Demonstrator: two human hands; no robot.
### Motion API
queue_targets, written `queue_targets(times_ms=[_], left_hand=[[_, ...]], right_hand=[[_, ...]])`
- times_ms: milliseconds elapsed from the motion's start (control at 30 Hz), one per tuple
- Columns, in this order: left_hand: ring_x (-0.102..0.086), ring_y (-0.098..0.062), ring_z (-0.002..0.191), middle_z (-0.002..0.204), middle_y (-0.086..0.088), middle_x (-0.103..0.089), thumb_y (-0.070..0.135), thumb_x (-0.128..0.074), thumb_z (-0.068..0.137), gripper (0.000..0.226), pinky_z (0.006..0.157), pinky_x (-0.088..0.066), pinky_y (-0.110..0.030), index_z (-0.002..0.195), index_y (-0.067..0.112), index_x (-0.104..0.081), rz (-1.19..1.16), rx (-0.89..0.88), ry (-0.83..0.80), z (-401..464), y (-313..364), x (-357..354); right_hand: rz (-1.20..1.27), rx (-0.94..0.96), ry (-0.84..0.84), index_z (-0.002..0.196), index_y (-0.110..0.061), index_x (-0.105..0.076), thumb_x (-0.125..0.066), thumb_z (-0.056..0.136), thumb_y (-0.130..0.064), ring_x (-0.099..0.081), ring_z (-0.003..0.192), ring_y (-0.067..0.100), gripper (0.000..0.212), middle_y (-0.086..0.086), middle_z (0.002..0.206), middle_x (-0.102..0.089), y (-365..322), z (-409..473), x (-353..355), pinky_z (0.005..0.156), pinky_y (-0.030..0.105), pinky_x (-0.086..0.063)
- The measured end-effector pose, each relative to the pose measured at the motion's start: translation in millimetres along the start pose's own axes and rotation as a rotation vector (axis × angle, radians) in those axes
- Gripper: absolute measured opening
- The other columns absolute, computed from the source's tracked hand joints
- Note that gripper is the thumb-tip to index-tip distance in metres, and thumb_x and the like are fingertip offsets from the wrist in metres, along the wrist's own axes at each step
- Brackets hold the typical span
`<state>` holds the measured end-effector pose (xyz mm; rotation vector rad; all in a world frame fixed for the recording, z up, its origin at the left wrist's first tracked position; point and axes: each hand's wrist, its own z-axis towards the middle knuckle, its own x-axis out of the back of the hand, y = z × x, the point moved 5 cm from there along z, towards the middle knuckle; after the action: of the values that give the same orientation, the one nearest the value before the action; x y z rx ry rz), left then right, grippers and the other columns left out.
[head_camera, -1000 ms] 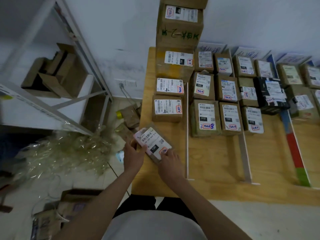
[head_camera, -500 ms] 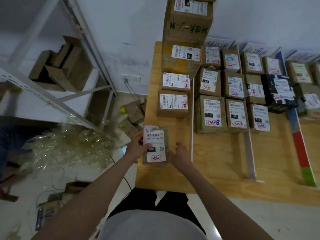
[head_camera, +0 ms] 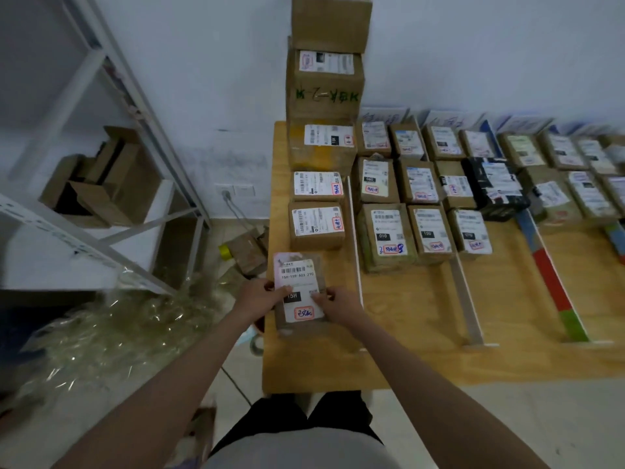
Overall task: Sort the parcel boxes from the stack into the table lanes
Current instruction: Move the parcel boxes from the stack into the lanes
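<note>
**Parcel at the counter's left edge**

Risk first: your tall stack of brown cardboard boxes (head_camera: 325,86) could topple if nudged. On the plywood counter (head_camera: 422,319), strip-divided lanes hold labelled rows. Your flat brown parcel with its white 15H label (head_camera: 299,292) lies in the leftmost lane, overhanging slightly; left hand (head_camera: 258,296) and right hand (head_camera: 338,304) pinch its sides.

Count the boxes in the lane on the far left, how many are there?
6. The near parcel, held by the left hand and right hand; two flat boxes beyond it; three stacked boxes by the wall. More may hide behind them.
</note>
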<state>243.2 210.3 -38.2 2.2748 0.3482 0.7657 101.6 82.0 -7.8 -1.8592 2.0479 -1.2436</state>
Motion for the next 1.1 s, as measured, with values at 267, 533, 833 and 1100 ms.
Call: queue_targets(times_ms=[267,533,833,1100], left_hand=[[-0.067,-0.016,0.074,0.084,0.000,-0.072,0.061,-0.032,0.099,0.053,0.067,-0.056,-0.036,0.091,0.023,-0.068,0.378,-0.229,-0.014,-11,77,7],[-0.058,-0.022,0.111,0.127,-0.005,-0.058,0.051,-0.030,0.102,0.048,0.089,-0.051,-0.040,0.127,0.021,-0.058,0.871,-0.601,0.200,-20,135,-18],[-0.048,-0.024,0.130,0.144,-0.006,-0.048,0.048,-0.034,0.102,0.053,0.109,-0.039,-0.041,0.143,0.016,-0.045,0.982,-0.823,0.160,-56,196,-103],[-0.039,-0.024,0.138,0.153,-0.005,-0.038,0.049,-0.028,0.103,0.057,0.115,-0.028,-0.040,0.150,0.017,-0.035,1.001,-0.884,0.122,-101,253,-215]], right_hand=[[0.030,0.018,0.138,0.115,-0.006,-0.066,-0.052,0.102,-0.031,-0.070,0.099,0.028,0.031,0.013,0.108,-0.072,-18,-32,59,0.088,0.044,-0.058],[0.174,-0.044,0.336,0.120,-0.008,-0.064,-0.050,0.102,-0.029,-0.066,0.099,0.025,0.031,0.012,0.114,-0.070,21,-76,114,0.082,0.039,-0.059],[0.176,-0.159,0.562,0.118,-0.002,-0.068,-0.052,0.101,-0.031,-0.069,0.101,0.032,0.038,0.017,0.112,-0.071,102,-136,188,0.086,0.043,-0.058],[0.202,-0.192,0.664,0.113,0.000,-0.070,-0.049,0.103,-0.028,-0.066,0.097,0.027,0.037,0.017,0.111,-0.071,200,-186,272,0.078,0.035,-0.052]])
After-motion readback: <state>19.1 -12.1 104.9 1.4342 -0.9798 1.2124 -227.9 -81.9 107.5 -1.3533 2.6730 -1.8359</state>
